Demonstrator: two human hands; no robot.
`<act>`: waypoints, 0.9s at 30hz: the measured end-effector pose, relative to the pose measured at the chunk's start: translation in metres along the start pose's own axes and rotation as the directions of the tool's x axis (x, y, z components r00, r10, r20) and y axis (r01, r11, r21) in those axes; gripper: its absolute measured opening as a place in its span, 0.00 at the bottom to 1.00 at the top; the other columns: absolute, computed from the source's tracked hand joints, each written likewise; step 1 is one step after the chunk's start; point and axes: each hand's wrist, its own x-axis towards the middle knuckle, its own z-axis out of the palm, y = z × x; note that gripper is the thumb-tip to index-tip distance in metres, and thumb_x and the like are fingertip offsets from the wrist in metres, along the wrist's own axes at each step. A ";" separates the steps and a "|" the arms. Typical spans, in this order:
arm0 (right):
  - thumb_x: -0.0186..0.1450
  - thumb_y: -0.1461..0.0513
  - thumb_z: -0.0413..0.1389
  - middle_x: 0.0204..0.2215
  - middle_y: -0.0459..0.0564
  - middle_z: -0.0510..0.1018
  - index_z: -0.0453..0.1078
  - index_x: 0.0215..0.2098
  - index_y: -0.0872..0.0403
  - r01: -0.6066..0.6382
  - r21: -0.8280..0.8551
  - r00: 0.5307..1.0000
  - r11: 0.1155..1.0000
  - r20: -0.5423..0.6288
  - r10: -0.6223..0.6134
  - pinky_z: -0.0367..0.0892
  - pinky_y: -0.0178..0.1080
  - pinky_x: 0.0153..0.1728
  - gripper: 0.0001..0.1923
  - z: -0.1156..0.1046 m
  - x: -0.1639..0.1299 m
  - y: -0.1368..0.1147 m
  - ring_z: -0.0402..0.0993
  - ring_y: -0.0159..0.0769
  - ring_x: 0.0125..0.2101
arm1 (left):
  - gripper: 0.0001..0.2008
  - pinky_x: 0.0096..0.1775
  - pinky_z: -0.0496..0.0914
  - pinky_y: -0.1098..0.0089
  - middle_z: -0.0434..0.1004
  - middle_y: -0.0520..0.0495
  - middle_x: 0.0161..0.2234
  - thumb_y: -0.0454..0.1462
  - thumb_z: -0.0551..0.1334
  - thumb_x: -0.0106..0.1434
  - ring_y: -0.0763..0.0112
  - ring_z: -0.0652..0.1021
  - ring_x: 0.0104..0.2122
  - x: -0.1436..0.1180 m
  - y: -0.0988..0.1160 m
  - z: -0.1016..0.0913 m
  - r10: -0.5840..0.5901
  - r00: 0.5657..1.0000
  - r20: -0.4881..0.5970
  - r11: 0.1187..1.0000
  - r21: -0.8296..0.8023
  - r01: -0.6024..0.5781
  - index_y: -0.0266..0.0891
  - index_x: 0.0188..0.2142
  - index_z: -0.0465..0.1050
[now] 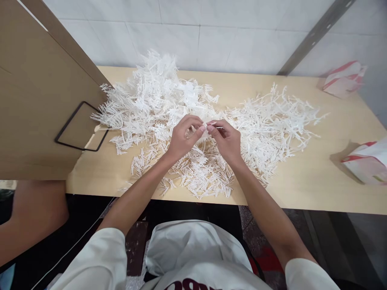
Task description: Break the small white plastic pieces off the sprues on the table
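My left hand and my right hand meet over the middle of the table, fingertips almost touching. Thumb and fingers of each are pinched on a small white branched plastic piece, mostly covered by the fingertips. Behind and left rises a large heap of white branched plastic pieces. To the right spreads a second heap of similar, longer-looking pieces. Beneath my wrists lie many short loose white pieces, near the table's front edge.
A cardboard panel stands at the left, with a black wire frame by its lower corner. Two red-and-white paper packages sit at the right of the wooden table. Another person's arm shows at lower left. A tiled wall closes the back.
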 end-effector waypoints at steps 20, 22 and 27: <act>0.69 0.51 0.48 0.27 0.45 0.75 0.67 0.36 0.50 0.171 -0.450 0.957 0.877 0.287 -0.040 0.62 0.37 0.30 0.13 -0.013 0.003 0.008 0.69 0.30 0.27 | 0.08 0.42 0.72 0.69 0.80 0.50 0.38 0.38 0.56 0.68 0.74 0.78 0.39 -0.002 -0.014 -0.002 0.175 0.980 0.097 0.945 0.262 -0.195 0.41 0.41 0.74; 0.69 0.53 0.48 0.26 0.45 0.74 0.67 0.34 0.51 0.213 -0.454 0.946 0.865 0.319 -0.065 0.61 0.36 0.29 0.12 -0.014 0.004 0.007 0.67 0.29 0.26 | 0.09 0.42 0.73 0.70 0.81 0.50 0.37 0.37 0.55 0.68 0.75 0.79 0.39 -0.002 -0.015 -0.002 0.167 0.981 0.097 0.953 0.241 -0.186 0.42 0.40 0.75; 0.63 0.61 0.52 0.21 0.42 0.67 0.61 0.26 0.52 0.311 -0.543 0.933 0.781 0.331 -0.141 0.56 0.34 0.25 0.09 -0.015 0.004 0.008 0.60 0.27 0.22 | 0.07 0.35 0.71 0.72 0.79 0.49 0.34 0.37 0.56 0.67 0.75 0.77 0.34 -0.005 -0.012 -0.001 0.226 0.955 0.194 0.906 0.319 -0.279 0.38 0.39 0.72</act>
